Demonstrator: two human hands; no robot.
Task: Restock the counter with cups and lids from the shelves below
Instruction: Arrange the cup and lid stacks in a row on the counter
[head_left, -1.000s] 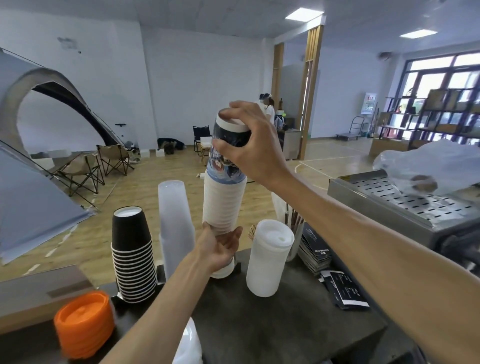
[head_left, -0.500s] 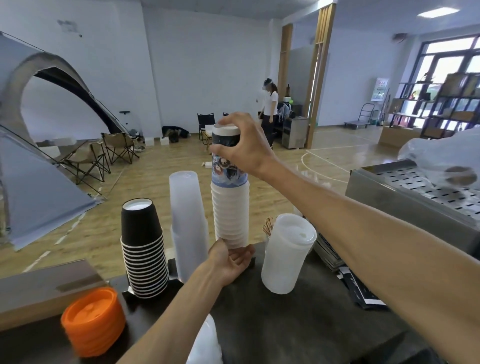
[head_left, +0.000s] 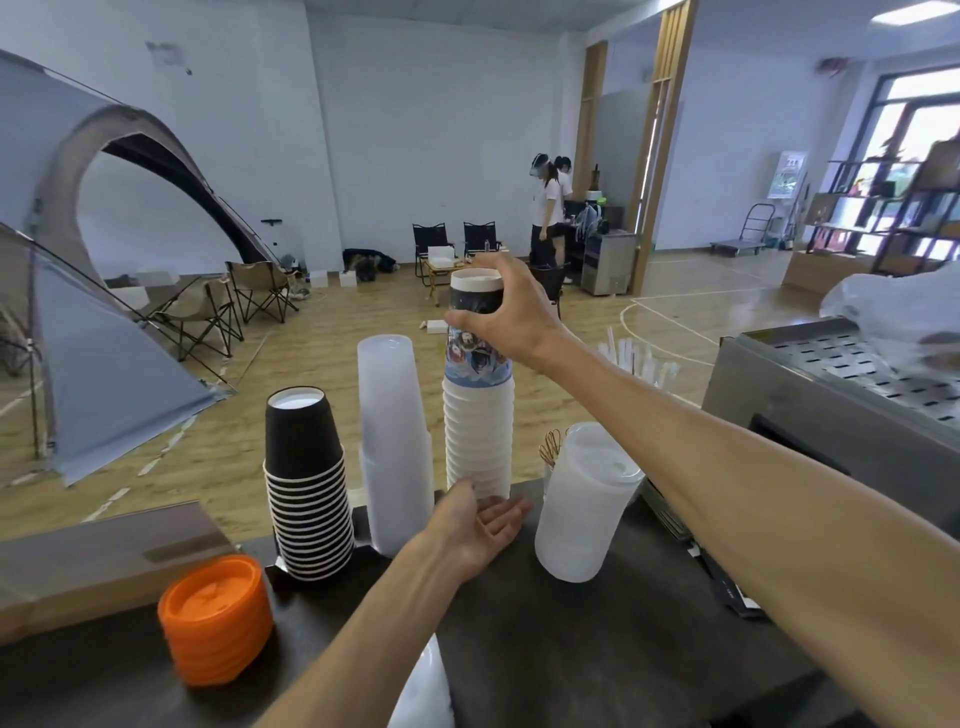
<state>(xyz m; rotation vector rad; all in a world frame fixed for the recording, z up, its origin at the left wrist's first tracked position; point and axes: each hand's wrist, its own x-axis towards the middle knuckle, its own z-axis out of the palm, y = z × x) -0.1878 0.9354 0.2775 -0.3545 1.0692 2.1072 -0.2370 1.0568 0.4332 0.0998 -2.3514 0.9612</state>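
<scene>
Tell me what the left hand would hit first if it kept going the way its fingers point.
The left hand points up and right, under the printed cup stack. Going on, it would probably meet the frosted lid stack first, though depth between them is unclear.

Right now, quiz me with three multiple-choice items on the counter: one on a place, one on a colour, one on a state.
1. What stands directly left of the printed cup stack?
A. clear cups
B. orange lids
C. straws

2. Colour of the lid stack at front left?
A. white
B. orange
C. black

3. How is the printed stack held?
A. left hand only
B. both hands
C. not held

Key:
1 A, the clear cups are beside it.
2 B, the lids are orange.
3 B, the right hand grips the top and the left hand is at the base.
</scene>
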